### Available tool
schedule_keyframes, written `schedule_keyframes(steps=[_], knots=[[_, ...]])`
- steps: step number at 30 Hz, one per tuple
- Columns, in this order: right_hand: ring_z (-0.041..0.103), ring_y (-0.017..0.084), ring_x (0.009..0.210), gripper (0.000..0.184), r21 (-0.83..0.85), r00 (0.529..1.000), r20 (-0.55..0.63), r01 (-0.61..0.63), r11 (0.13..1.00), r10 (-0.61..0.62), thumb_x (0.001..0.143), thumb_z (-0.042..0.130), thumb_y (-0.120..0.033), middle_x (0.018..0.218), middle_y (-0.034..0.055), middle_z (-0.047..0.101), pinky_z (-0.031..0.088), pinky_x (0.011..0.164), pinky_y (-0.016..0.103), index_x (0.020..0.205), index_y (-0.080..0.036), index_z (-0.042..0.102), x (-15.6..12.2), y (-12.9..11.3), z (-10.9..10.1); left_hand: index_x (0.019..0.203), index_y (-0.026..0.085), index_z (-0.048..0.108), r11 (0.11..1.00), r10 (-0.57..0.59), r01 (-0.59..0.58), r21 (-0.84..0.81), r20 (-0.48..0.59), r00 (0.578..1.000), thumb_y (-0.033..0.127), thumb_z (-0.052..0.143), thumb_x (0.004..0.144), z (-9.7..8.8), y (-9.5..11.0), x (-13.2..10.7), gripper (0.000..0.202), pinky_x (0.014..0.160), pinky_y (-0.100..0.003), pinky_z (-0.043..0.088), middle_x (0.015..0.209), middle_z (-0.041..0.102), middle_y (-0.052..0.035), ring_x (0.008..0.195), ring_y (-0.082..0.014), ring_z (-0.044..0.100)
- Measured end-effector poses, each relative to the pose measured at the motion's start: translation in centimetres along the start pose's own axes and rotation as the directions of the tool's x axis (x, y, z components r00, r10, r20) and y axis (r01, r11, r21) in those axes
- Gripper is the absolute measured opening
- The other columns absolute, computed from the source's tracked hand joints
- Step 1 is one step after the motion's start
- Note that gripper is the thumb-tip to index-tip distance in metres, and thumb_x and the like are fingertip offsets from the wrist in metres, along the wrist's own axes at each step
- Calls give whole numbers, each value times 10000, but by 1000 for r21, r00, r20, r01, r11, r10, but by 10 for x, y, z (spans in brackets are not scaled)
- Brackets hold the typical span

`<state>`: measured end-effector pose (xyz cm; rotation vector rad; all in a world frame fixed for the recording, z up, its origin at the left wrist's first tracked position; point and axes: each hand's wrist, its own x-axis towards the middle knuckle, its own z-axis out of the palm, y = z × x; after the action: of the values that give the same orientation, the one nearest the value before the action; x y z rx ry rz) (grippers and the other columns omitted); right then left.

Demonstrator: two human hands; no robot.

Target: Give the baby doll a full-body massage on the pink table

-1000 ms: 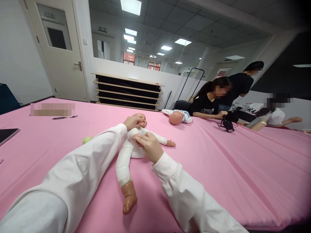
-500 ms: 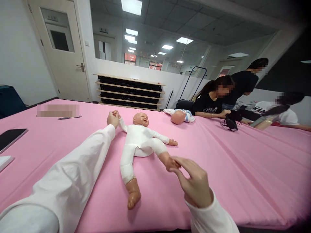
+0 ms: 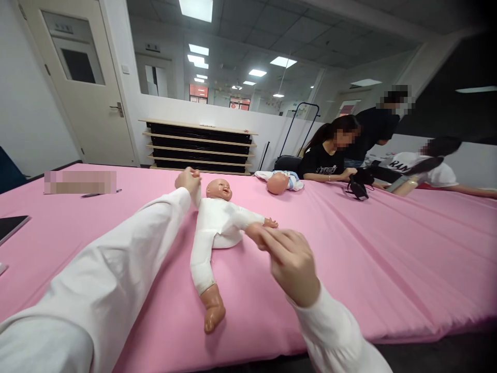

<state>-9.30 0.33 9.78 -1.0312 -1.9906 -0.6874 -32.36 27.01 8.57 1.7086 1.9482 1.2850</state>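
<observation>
A long worktop (image 3: 349, 259) covered in pink cloth filled the view, and a baby doll (image 3: 215, 233) in a white stretch suit was laid on its back near the worktop's near edge. Beyond the doll, a black-and-wood rack (image 3: 198, 145) was set against a low wall. Further along on the far side of the doll, a seated person (image 3: 324, 163) in a black T-shirt was positioned behind a second doll (image 3: 277, 183), and a black strapped object (image 3: 357, 187) was lying further off. A pen (image 3: 101, 194) was left on the other side of the doll. The doll's raised hand was clasped by the left hand (image 3: 187, 180), while its lifted foot appeared to be pinched by the right hand (image 3: 293, 261), though the grip was partly hidden by the fingers. A slip could be caused by the smooth vinyl, letting a limb be dropped, and the soft suit seams could be strained if the limbs were pulled too far apart.
</observation>
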Motion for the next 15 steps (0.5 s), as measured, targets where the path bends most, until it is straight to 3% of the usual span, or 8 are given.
schedule_keyframes(steps=[1,2,5,8,10,12,13,15], knots=[[545,173,857,334,5,995,62,84,996,-84,879,344,-61,991,51,626,419,752,346,1063,-188,592,19,-4,12,947,229,586,985,139,-148,94,91,986,326,649,672,4,11,0,299,731,-305,425,918,657,-36,845,-207,593],[536,171,848,349,12,982,91,162,987,-163,888,314,-54,979,56,625,417,737,342,1043,-177,602,33,-10,27,942,238,596,940,262,-297,166,202,944,323,657,646,9,21,-2,314,726,-287,421,910,662,-28,841,-206,595],[511,182,831,280,31,927,175,331,943,-331,909,353,-98,823,68,617,414,714,329,926,-146,629,48,-26,86,971,250,624,742,471,-630,230,490,733,294,674,584,26,35,-12,393,750,-260,411,912,664,-26,862,-213,595],[498,179,710,234,45,872,256,421,906,-418,879,414,-86,696,62,570,411,658,333,778,-120,622,33,-36,139,1024,261,626,577,559,-789,213,601,571,281,618,637,40,33,-24,388,840,-274,386,1086,615,-28,1018,-232,545],[488,170,657,244,47,858,258,449,892,-445,858,430,-67,670,61,558,409,623,323,698,-111,608,20,-37,159,1027,274,627,504,595,-839,203,623,508,275,571,683,44,30,-29,349,875,-292,373,1219,539,-10,1092,-236,501],[488,160,643,263,49,868,195,457,888,-457,847,429,-45,668,63,566,408,602,304,663,-110,604,13,-36,160,1022,269,627,494,594,-840,223,619,514,293,557,706,40,28,-31,324,868,-307,380,1222,536,-15,1073,-240,514],[493,157,651,258,52,886,144,439,897,-442,848,427,-41,691,63,582,410,601,298,685,-112,614,12,-35,153,1031,262,619,521,581,-816,248,597,553,309,553,717,36,26,-30,323,852,-310,388,1175,567,-26,1038,-240,535],[514,155,702,226,80,941,15,335,939,-338,859,429,-50,793,58,619,420,623,296,814,-127,637,12,-31,126,1070,257,582,658,518,-695,290,495,697,343,527,753,23,21,-25,333,812,-302,406,1057,623,-34,959,-224,571]])
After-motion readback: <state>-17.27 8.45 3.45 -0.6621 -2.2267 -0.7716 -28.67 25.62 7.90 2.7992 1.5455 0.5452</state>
